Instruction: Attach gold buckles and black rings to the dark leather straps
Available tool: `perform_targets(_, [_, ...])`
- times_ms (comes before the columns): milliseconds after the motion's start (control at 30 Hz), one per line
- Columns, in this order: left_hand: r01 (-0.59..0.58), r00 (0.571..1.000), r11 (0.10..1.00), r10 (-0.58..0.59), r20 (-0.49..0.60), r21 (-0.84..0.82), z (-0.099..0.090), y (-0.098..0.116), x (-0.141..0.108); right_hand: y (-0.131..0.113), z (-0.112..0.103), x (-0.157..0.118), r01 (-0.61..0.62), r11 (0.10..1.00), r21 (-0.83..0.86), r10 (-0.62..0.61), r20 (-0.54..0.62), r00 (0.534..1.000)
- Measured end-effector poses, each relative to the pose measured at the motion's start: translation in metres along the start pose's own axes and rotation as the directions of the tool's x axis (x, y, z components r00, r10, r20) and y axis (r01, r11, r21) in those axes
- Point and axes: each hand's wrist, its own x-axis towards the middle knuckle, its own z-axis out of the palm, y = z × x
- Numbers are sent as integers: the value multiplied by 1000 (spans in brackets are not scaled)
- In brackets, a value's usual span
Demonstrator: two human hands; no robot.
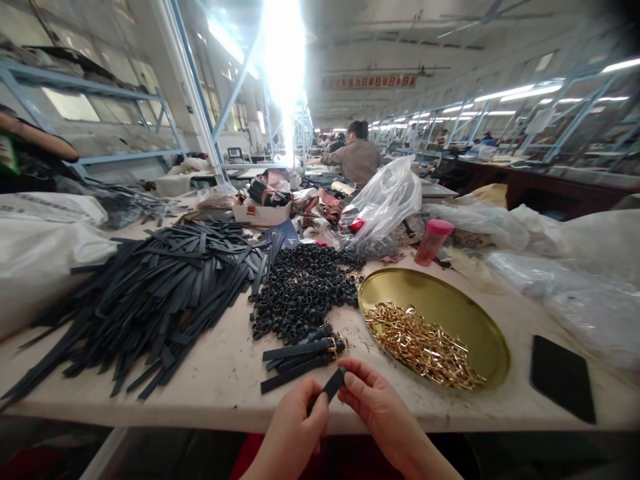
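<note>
A short black strap (334, 383) is held between both hands over the table's front edge. My left hand (303, 417) pinches its lower part, thumb on top. At the upper end, the fingers of my right hand (367, 393) are closed on the same strap; whether they also hold a buckle is hidden. Just beyond lie several finished-looking straps (300, 357) with gold buckles (334, 345). Behind them spreads a heap of small black loops (295, 287). To the right, a gold oval tray (480, 327) bears a pile of gold buckle parts (425, 343).
A large pile of black strips (170, 287) covers the table's left. A black flat pad (563, 379) lies at right. Farther back are a pink-lidded jar (434, 241), a clear plastic bag (387, 203) and a small box (263, 213). Another person (357, 157) sits beyond.
</note>
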Motion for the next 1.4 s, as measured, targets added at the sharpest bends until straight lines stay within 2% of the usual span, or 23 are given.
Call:
perform_targets(100, [-37,999,994,36,16,99,-3,3,-4,-3,-4,-6,29,993,-111,-24,47,999])
perform_targets(200, [-81,993,970,60,98,230,-8,8,-2,-5,-6,-10,76,944,-321,-55,74,996])
perform_targets(300, [-117,989,958,86,124,261,-11,13,4,-7,-5,-9,86,904,-418,-32,134,991])
perform_targets(400, [-108,987,977,84,137,181,-11,20,9,-13,-4,-1,99,927,-363,-54,132,990])
perform_targets(533, [-34,970,998,19,242,59,-12,24,15,-21,1,10,119,962,-245,-100,88,991])
perform_targets(633, [-71,985,997,75,155,-33,-11,19,25,-16,9,15,147,957,-250,-108,165,980])
perform_targets(700, [-101,988,990,112,102,-103,-12,13,35,-14,10,21,194,930,-312,-116,251,961])
perform_targets(733, [-97,990,987,109,88,-131,-13,9,41,-16,8,26,241,893,-381,-133,287,949])
perform_targets(767, [-84,993,984,96,68,-156,-14,6,46,-21,4,32,306,808,-504,-167,301,939])
perform_targets(800, [-69,996,980,78,42,-185,-15,4,51,-29,-2,40,363,664,-654,-216,298,930])
perform_targets(833, [-51,998,974,55,14,-223,-16,2,56,-39,-10,50,388,472,-792,-281,282,917])
perform_targets(867, [-32,999,962,32,-5,-270,-17,1,61,-50,-20,61,327,184,-927,-367,244,898])
perform_targets(900, [-16,1000,947,13,-12,-322,-18,0,65,-62,-29,72,268,77,-960,-417,214,883])
perform_targets(967, [22,1000,913,-19,12,-408,-18,0,73,-80,-47,96,204,-39,-978,-451,199,870])
perform_targets(1100, [68,995,916,-32,98,-394,-19,-4,85,-91,-67,133,137,-156,-978,-438,193,878])
perform_targets(1200, [89,988,926,-34,152,-367,-20,-7,89,-93,-70,140,142,-167,-976,-420,201,885])
perform_targets(1300, [74,989,939,-27,142,-335,-19,-4,87,-95,-63,130,177,-104,-979,-389,204,898])
perform_targets(1367, [13,996,949,16,89,-314,-17,3,86,-90,-52,115,210,-34,-977,-338,209,918])
perform_targets(1400, [-19,997,953,40,62,-304,-15,7,86,-85,-45,106,231,30,-973,-292,212,933])
